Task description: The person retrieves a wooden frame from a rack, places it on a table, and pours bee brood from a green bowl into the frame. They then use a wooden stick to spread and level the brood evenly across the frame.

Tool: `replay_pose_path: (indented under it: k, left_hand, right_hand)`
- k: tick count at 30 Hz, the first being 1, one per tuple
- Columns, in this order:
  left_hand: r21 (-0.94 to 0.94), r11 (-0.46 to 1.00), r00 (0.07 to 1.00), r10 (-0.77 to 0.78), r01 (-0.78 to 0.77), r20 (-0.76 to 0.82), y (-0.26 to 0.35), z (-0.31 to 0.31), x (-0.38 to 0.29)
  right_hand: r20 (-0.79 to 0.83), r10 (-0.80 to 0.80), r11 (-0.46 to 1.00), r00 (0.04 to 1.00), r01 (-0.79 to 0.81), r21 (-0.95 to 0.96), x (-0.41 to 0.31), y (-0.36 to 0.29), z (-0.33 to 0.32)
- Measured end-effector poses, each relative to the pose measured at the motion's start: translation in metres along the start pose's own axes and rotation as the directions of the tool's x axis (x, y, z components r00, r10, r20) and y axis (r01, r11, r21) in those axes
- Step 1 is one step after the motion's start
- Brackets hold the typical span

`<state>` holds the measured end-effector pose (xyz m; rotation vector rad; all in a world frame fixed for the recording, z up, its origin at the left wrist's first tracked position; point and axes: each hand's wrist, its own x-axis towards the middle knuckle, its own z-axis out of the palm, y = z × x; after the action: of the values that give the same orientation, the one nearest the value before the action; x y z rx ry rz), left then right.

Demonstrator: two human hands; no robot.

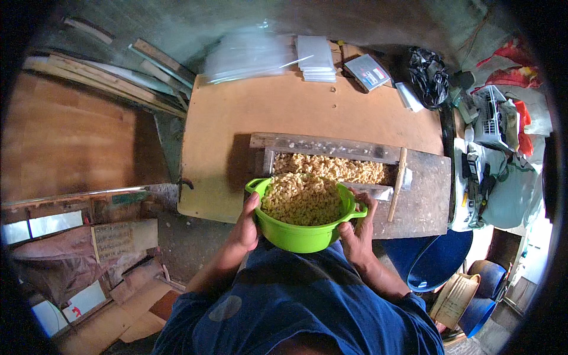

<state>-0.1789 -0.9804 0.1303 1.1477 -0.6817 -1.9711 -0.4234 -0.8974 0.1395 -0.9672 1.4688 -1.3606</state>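
Between my two hands is a green plastic basin with side handles (301, 239), tilted towards the table and filled with pale soybeans (301, 202). My left hand (246, 226) grips its left side; my right hand (358, 230) holds it by the right handle. Just beyond the basin, a long wooden mold (326, 142) lies on a worn board (424, 195), and similar beans (333, 166) fill much of its trough. The basin hides part of the mold's near side. A wooden stick (397, 184) lies across the mold's right end.
Clear plastic sheets (248, 55), a stack of plastic bags (316, 60) and a flat box (367, 73) lie along the table's far edge. A black plastic bag (427, 77) is at the far right corner. Blue barrels (477, 315) stand low on the right, near a white basket (490, 117).
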Motion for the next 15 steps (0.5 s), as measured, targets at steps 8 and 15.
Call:
replay_pose_path:
  k: [8,15]
  left_hand:
    - [-0.087,0.993,0.989,-0.062,0.074,0.131,-0.01,0.021,0.007]
    - [-0.181,0.952,0.967,-0.23,0.246,0.109,-0.028,0.026,0.005]
  right_hand:
    - [-0.053,-0.013,1.0,0.999,0.013,0.001,-0.007,0.001,-0.029]
    - [-0.018,-0.029,0.999,0.999,0.03,0.035,-0.019,0.015,-0.058]
